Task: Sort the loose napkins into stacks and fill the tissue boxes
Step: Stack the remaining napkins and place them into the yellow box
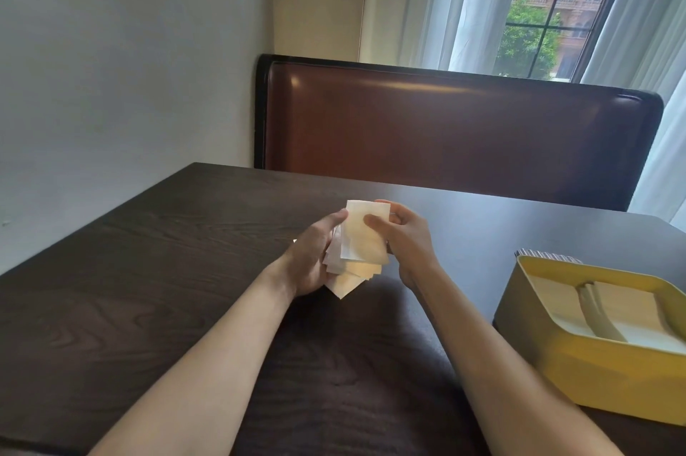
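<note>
A loose bunch of white folded napkins [358, 251] is held up just above the dark wooden table [167, 251], at its middle. My left hand [312, 262] grips the bunch from the left and below, thumb on the top edge. My right hand [402, 236] pinches the front napkin from the right, thumb across its face. The lower napkins fan out unevenly under the front one. At the right edge stands an open yellow tissue box [594, 377] with napkins lying flat inside it.
A striped object [549, 256] peeks out behind the yellow box. A brown leather bench back [456, 128] runs along the table's far side. A grey wall is on the left, a curtained window at the back right.
</note>
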A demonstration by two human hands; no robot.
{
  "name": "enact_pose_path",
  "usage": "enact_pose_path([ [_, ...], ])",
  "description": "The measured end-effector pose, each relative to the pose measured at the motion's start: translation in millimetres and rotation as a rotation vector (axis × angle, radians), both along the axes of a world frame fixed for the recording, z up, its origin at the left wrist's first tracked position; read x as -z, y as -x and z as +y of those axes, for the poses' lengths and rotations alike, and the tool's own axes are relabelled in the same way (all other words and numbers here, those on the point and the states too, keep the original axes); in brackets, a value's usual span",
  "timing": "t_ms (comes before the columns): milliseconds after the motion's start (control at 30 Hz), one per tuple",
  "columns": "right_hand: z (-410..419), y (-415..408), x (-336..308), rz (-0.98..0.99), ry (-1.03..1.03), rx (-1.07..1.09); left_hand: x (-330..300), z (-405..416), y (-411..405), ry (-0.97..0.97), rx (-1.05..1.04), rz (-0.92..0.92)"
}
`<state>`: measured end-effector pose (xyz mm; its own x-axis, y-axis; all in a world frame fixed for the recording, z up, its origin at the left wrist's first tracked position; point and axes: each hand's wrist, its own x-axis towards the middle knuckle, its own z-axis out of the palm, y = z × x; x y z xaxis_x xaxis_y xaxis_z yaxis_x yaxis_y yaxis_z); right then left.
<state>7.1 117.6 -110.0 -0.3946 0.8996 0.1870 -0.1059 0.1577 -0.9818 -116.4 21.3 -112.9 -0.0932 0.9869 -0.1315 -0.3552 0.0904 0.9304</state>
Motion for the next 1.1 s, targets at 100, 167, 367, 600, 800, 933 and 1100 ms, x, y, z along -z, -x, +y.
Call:
enact_pose_path([
  [100,1.0,1.2,4.0,0.057,0.064,0.019,3.3,0.6,-0.7,-0.023,-0.037,0.088],
  [167,0.4,1.9,4.0,0.054,0.079,0.034,5.8,1.8,-0.2,-0.042,-0.076,0.131],
  [367,-3.0,-0.3,0.4,-0.051,0.074,0.053,8.4,6.2,8.5,-0.041,-0.259,0.084],
  [600,-7.4,0.1,2.0,-0.097,0.05,-0.04,8.0,11.4,15.2,0.016,-0.524,-0.084],
  [800,-13.2,6.7,4.6,-0.276,-0.064,-0.192,7.1,11.8,14.3,0.059,-0.54,-0.222],
  [933,-15.9,6.2,1.6,-0.29,-0.146,-0.202,6.6,11.8,12.7,0.063,-0.594,-0.203],
  [1100,-0.7,4.8,7.5,-0.343,-0.275,0.055,5.0,10.0,27.5,0.036,-0.75,-0.284],
])
